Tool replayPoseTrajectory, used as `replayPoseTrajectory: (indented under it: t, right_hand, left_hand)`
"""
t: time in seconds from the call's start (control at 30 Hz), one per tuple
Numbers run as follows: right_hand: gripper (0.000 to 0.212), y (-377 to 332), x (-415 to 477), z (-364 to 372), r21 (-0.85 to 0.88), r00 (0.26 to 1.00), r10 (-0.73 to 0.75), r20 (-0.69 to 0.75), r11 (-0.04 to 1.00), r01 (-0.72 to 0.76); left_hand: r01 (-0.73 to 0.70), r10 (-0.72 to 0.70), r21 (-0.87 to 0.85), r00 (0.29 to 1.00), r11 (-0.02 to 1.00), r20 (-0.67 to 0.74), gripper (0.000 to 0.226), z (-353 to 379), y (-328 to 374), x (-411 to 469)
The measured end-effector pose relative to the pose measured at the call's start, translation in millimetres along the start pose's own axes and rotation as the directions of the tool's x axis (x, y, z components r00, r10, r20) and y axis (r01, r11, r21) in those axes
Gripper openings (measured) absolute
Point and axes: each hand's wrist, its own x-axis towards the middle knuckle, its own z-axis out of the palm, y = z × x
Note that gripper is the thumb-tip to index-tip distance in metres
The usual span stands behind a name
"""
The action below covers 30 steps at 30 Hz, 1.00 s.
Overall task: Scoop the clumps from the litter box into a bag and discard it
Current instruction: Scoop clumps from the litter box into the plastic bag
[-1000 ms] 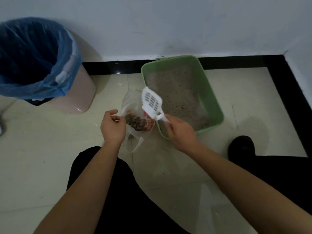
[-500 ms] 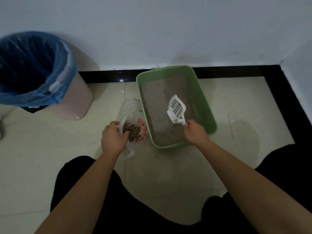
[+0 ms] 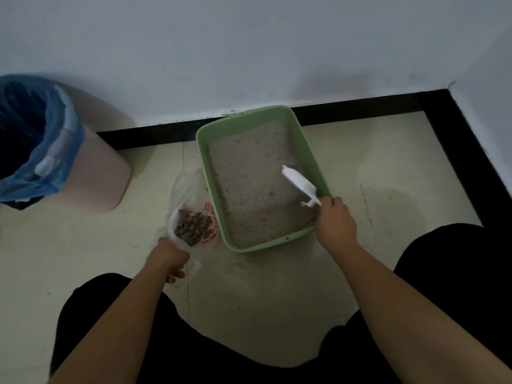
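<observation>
the right hand [image 3: 336,225] holds the white scoop [image 3: 299,184] over the sand [image 3: 249,167] in the green litter box [image 3: 204,162] on the floor [image 3: 388,167], the left hand [image 3: 169,259] grips the clear bag [image 3: 188,187] of brown clumps [image 3: 192,225] just beside the box, and a pink bin [image 3: 97,176] with a blue liner [image 3: 55,151] stands further left by the wall [image 3: 249,51].

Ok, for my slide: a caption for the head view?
Right hand holds white scoop over green litter box; left hand grips bag of clumps.

Red print on plastic bag [image 3: 208,217], illegible; no other text.
</observation>
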Motion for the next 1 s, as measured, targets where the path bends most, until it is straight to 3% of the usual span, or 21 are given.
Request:
replayPoseTrajectory:
  t: [0.1, 0.17, 0.23, 0.37, 0.47, 0.57, 0.63, 0.7, 0.77, 0.83, 0.9, 1.0]
  right_hand:
    - [0.026, 16.2, 1.3, -0.9, 0.044, 0.997, 0.074, -0.021, 0.996, -0.073]
    - [0.029, 17.3, 4.4, -4.1, 0.226, 0.985, 0.068, -0.156, 0.974, -0.031]
    - [0.032, 18.3, 14.3, -8.2, 0.392, 0.953, 0.218, -0.209, 0.912, -0.123]
    - [0.035, 36.9, 27.5, 1.3, 0.544, 0.807, 0.589, 0.052, 0.661, -0.517]
    - [0.035, 50.3, 29.4, 15.2, 0.573, 0.707, 0.634, 0.313, 0.468, -0.673]
    - [0.035, 45.5, 28.1, 18.6, 0.517, 0.706, 0.538, 0.461, 0.484, -0.706]
    - [0.037, 33.5, 28.7, 15.9, 0.413, 0.728, 0.578, 0.368, 0.600, -0.685]
    - [0.045, 11.1, 29.3, 5.2, 0.348, 0.816, 0.551, 0.174, 0.740, -0.575]
    - [0.048, -20.9, 28.2, -8.4, 0.414, 0.934, 0.352, -0.061, 0.860, -0.297]
    - [0.044, -62.3, 25.6, -21.7, 0.391, 0.960, 0.101, -0.263, 0.920, 0.011]
    - [0.042, -109.5, 24.9, -26.9, 0.322, 0.940, -0.185, -0.288, 0.905, 0.277]
    - [0.057, -185.3, 24.0, -16.3, 0.257, 0.864, -0.497, -0.086, 0.826, 0.501]
  left_hand:
    - [-0.083, 0.086, 0.034, 0.994, 0.996, -0.067, 0.059, 2.5, 7.2, -1.2]
    - [-0.128, 0.134, 0.064, 0.987, 0.990, -0.093, 0.066, 4.6, 11.7, -2.1]
    - [-0.168, 0.181, 0.106, 0.976, 0.980, -0.119, 0.072, 7.6, 14.1, -4.2]
    - [-0.249, 0.271, 0.139, 0.947, 0.958, -0.172, 0.068, 8.3, 15.6, -14.2]
    - [-0.282, 0.306, 0.134, 0.923, 0.950, -0.234, 0.058, 2.6, 13.7, -19.2]
    - [-0.336, 0.339, 0.059, 0.897, 0.940, -0.284, 0.055, -4.5, 9.5, -24.6]
    - [-0.384, 0.357, -0.026, 0.879, 0.923, -0.316, 0.055, -10.9, 8.0, -30.8]
    - [-0.420, 0.354, -0.120, 0.863, 0.900, -0.361, 0.056, -17.2, 6.8, -36.6]
    - [-0.455, 0.348, -0.195, 0.842, 0.869, -0.413, 0.058, -22.7, 4.6, -40.4]
    - [-0.497, 0.356, -0.239, 0.817, 0.834, -0.454, 0.058, -28.0, -0.8, -41.9]
    - [-0.526, 0.355, -0.284, 0.801, 0.801, -0.483, 0.054, -33.1, -6.8, -41.8]
    - [-0.560, 0.341, -0.343, 0.780, 0.755, -0.524, 0.047, -38.9, -17.3, -42.9]
